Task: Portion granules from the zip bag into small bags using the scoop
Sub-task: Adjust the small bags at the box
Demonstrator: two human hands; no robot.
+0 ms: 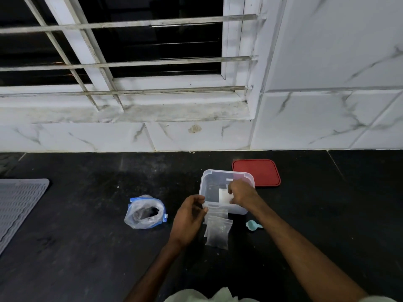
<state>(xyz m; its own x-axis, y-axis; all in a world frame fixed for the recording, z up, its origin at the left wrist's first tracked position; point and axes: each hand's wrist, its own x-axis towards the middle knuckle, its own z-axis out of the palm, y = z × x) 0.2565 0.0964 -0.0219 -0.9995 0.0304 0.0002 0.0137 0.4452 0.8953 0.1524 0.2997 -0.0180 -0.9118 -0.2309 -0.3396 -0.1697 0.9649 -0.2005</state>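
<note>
Your right hand [241,194] is reaching into the clear plastic box [209,177] on the black desk [87,214], fingers pinched on a small white bag [224,196] inside it. Your left hand [189,216] is just beside the box's near left corner, fingers curled with thumb and fingertips close together at the top of the small bags [218,232]; whether it actually grips them cannot be told. These small clear bags lie overlapping on the desk directly in front of the box, and dark granules show in the nearest one. The zip bag [145,212] stands to the left of your left hand, apart from it, with its mouth spread open (blue zip strip visible along the rim) and dark granules at the bottom. The light blue scoop [253,225] lies on the desk to the right of the small bags, partly hidden behind your right forearm and touched by neither hand. A red lid [259,172] lies flat behind the box, its near left corner hidden by the box. A grey ribbed mat [19,201] sits at the far left edge of the desk.
</note>
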